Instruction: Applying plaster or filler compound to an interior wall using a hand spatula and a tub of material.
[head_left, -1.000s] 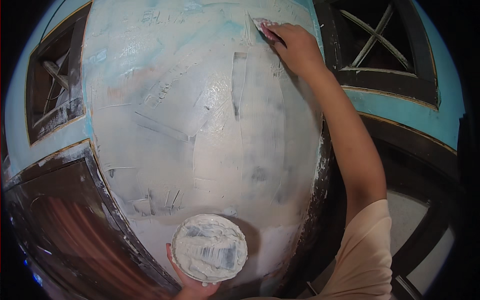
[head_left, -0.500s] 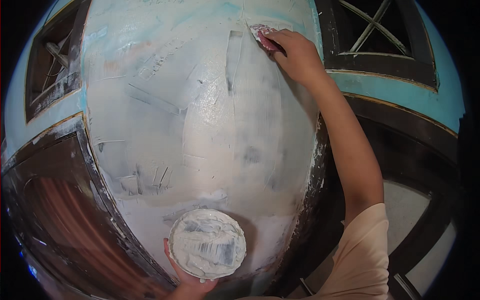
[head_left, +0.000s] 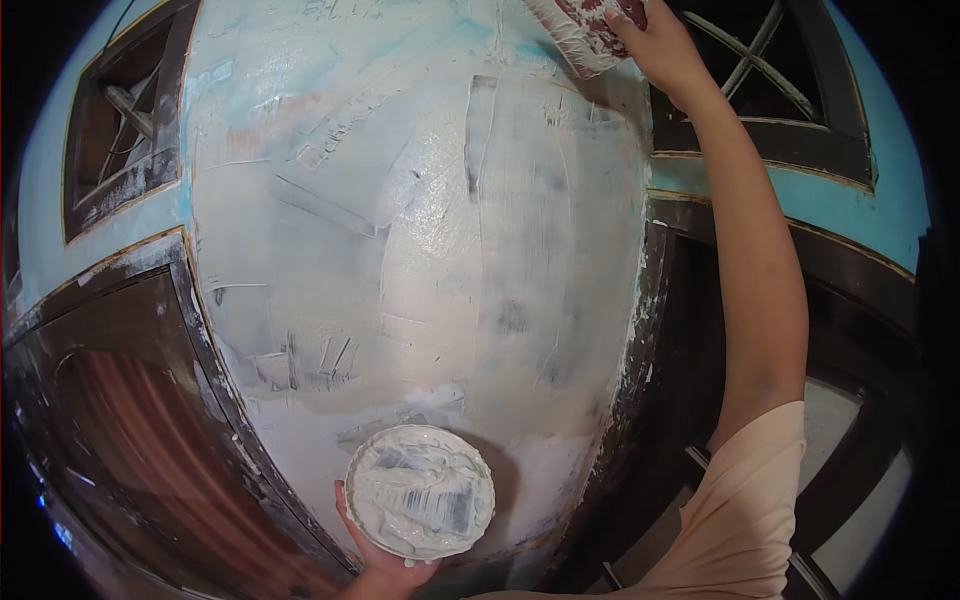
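Raised to the upper right, my right hand (head_left: pixel 672 55) grips a reddish putty knife (head_left: pixel 590 35) with a broad flat blade smeared in white putty. The blade lies at the top right of the wall (head_left: pixel 420 250), near the window frame; whether it touches cannot be told. Low in the middle, my left hand (head_left: pixel 385 565) is wrapped round the underside and left side of a round tub (head_left: pixel 352 510) of white putty. Scrape marks show in the putty's surface. The wall wears a patchy, streaked white and grey coat with ridges and turquoise paint showing through near the top.
A dark wooden frame with crossed bars (head_left: pixel 745 60) stands at the upper right, and another opening (head_left: pixel 120 120) at the upper left. A dark door with a reddish curtain (head_left: pixel 150 440) is at the lower left. Dark framing (head_left: pixel 690 300) borders the wall's right side.
My right hand has moved up and to the right with the putty knife, whose broad blade face now shows. The view has shifted slightly; my left hand still holds the tub.
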